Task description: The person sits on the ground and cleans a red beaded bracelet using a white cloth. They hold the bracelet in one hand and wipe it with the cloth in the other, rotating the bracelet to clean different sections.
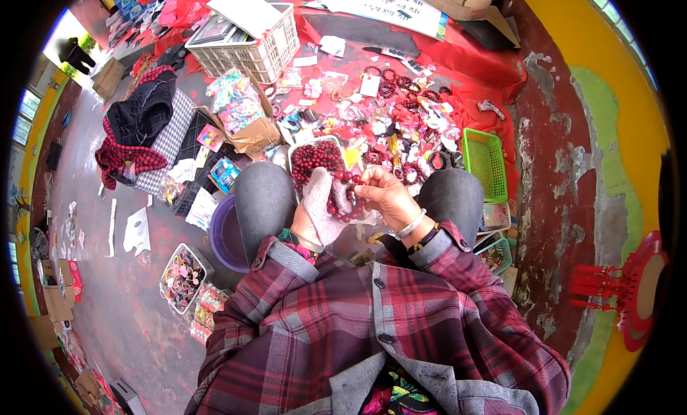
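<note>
Between my knees I hold a bracelet of dark red beads (346, 216) in both hands. My left hand (319, 209), covered by a pale pinkish glove or cloth, is closed round one side of the bracelet. The fingertips of my right hand (388, 199), which is bare, pinch the beads at the other side. Just beyond my left hand, a white basket (290, 154) contains many dark red beaded bracelets (315, 157). How the left fingers lie under the fabric is partly hidden.
Ahead, a red cloth carries a jumble of trinkets (365, 118). A green basket (486, 157) stands by my right knee, a purple basin (227, 232) by my left. Farther left are a tray of small items (183, 279), an open cardboard box (257, 132) and a white crate (250, 57).
</note>
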A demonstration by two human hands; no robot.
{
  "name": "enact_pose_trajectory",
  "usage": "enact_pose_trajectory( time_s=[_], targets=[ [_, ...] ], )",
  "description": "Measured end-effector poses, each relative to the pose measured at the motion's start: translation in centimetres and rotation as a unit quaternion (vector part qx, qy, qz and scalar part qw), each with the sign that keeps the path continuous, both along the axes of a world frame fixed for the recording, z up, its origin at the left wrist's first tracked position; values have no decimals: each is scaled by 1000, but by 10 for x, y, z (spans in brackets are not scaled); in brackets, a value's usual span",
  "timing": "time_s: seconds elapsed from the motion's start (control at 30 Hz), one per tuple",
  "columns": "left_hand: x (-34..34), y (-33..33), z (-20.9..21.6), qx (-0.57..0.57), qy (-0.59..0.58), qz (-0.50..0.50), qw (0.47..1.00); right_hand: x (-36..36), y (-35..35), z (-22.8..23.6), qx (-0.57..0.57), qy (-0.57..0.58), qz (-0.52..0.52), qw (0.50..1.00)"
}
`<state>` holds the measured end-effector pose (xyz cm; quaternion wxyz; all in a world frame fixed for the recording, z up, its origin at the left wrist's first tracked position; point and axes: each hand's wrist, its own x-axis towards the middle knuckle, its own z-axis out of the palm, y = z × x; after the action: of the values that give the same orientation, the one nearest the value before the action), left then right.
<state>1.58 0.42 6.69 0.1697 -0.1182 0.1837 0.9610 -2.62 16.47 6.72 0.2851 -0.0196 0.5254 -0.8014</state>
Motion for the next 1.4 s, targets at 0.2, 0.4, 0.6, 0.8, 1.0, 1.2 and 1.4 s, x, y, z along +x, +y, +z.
enact_pose_trajectory(
  time_s=[0.2,0.4,0.6,0.8,1.0,1.2,1.4],
  targets=[
    [-2,-6,-15,-164,81,4,983,-2,3,-1,-7,-34,70,997],
    [4,0,8,-368,110,-8,923,-1,8,4,4,-28,73,997],
    [-4,1,16,-118,17,-43,992,-1,8,12,-56,-67,34,996],
    [11,-6,-9,-229,96,-61,967,3,5,8,15,5,66,998],
    [16,2,-18,-151,74,17,986,10,-3,15,49,22,61,997],
    [7,-13,-43,-120,140,-78,980,11,-5,6,71,35,61,995],
    [9,5,-13,-122,58,-16,991,8,-2,9,229,299,6,926]
  ],
)
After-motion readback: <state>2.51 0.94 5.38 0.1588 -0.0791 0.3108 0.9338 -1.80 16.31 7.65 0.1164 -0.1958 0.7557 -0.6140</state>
